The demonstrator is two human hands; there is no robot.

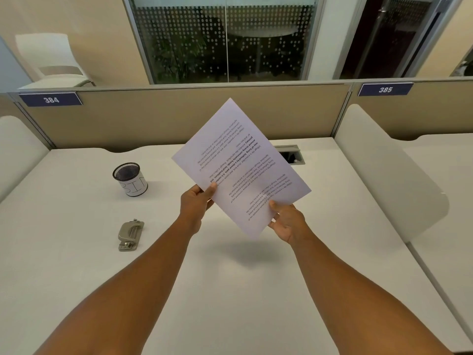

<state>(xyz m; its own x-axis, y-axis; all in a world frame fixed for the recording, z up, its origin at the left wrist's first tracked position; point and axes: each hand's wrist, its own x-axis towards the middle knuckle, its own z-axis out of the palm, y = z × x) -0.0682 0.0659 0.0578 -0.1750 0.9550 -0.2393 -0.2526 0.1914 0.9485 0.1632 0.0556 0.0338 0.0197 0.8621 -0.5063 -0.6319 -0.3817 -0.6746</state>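
A white sheet of printed paper [238, 165] hangs in the air above the desk, tilted and turned so its text reads upside down to me. My left hand [195, 204] pinches its left edge, thumb on top of the page. My right hand [286, 221] holds the near right edge, thumb on the printed face and fingers under the sheet. The paper's shadow falls on the white desk [230, 290] below.
A black mesh cup [130, 179] with a white label stands at the left. A grey hole punch [131, 234] lies nearer, also left. A cable cutout [291, 155] sits behind the paper. Beige partitions and white side dividers [389, 170] enclose the desk.
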